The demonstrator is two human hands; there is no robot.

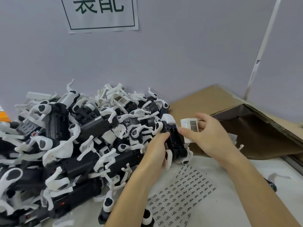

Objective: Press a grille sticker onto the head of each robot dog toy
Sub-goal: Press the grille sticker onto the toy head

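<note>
Black-and-white robot dog toy [173, 140] — left hand [155, 154] grips it, right hand [211, 136] holds white grille-stickered head [190, 126].

1. The toys [68, 145] look like moulded plastic: black bodies faintly glossy, white legs smooth and matt.
2. The head [190, 126] is matt white plastic bearing a printed grille sticker [193, 126].
3. The box [255, 128] is rough brown corrugated cardboard.
4. The sticker sheet [183, 197] is matt white paper.
5. The sign [100, 13] is thin printed paper.
</note>
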